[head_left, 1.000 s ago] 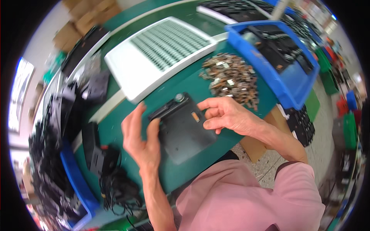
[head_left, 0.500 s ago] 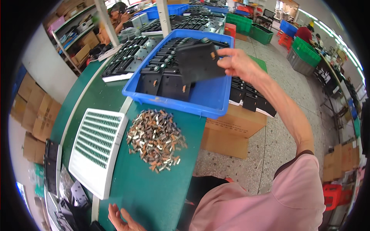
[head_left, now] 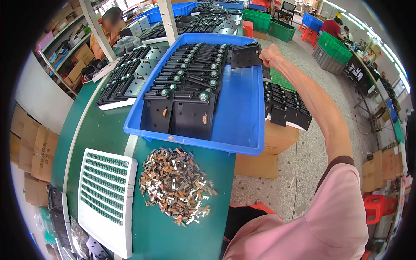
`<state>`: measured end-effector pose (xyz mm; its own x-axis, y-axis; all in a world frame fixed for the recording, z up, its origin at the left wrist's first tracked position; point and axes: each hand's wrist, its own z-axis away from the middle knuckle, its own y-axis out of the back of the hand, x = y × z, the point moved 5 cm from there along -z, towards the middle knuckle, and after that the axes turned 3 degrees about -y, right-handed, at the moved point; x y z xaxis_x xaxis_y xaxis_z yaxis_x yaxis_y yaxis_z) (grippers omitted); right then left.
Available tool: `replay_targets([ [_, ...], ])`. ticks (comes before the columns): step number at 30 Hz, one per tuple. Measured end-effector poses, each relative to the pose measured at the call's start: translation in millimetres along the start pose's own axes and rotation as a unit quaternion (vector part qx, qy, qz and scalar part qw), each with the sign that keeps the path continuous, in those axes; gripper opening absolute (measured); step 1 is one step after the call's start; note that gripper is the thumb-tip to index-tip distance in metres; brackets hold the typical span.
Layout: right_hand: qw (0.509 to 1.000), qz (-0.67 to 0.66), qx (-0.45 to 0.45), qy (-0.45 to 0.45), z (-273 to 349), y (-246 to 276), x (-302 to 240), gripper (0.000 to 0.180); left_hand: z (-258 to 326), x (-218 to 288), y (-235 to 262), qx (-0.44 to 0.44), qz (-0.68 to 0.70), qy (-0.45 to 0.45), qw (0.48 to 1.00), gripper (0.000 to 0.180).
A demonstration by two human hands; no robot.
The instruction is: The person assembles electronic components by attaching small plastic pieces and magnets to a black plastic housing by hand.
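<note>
My right hand [head_left: 271, 55], fingers closed, grips the edge of a flat black plastic panel [head_left: 246, 57] over the far right corner of a blue plastic bin [head_left: 242, 130]. A small brown part shows on that panel near my fingers. Inside the bin, similar black panels [head_left: 193, 119] lie overlapped in two rows along the left and middle, each with a dark bar and a round green-and-silver piece. Whether the held panel rests on anything below I cannot tell. My left hand is out of view.
A heap of small brown and silver metal parts [head_left: 175, 186] lies on the green table [head_left: 186, 242]. Beside it stands a white foam tray [head_left: 104, 221] with rows of small green parts. More panels [head_left: 286, 104] sit right of the bin, above a cardboard box [head_left: 255, 167]. A person [head_left: 108, 30] is far left.
My right hand has carried the panel away from me, from above the bin's middle to its far right corner. My left hand has left the view. The view has shifted.
</note>
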<state>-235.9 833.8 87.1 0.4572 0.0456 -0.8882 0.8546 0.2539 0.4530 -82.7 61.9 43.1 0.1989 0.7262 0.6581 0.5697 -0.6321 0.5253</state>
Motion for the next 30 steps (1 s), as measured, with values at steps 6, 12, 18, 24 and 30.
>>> replay_targets([
  [6,1.000,0.000,-0.002,0.013,-21.6,-17.9,1.3,0.009,-1.4,-7.3,3.6,0.014,-0.005,0.041,0.999,0.032],
  [12,0.996,0.073,0.016,0.043,-36.2,-30.0,-6.1,0.010,-1.8,-10.8,1.8,0.018,-0.008,0.054,0.998,0.033],
  [18,0.993,0.100,0.052,0.040,-19.5,-37.4,-13.9,0.015,-2.7,-10.8,4.3,0.011,0.002,0.054,0.998,0.031],
  [24,0.987,0.150,0.041,0.046,-17.3,-37.7,-19.5,0.013,-2.1,-13.1,2.8,0.008,-0.007,0.082,0.997,0.031],
  [30,0.971,0.209,-0.035,0.112,-12.1,-50.2,-21.3,0.004,1.0,-21.6,3.8,0.004,-0.018,0.084,0.996,0.032],
])
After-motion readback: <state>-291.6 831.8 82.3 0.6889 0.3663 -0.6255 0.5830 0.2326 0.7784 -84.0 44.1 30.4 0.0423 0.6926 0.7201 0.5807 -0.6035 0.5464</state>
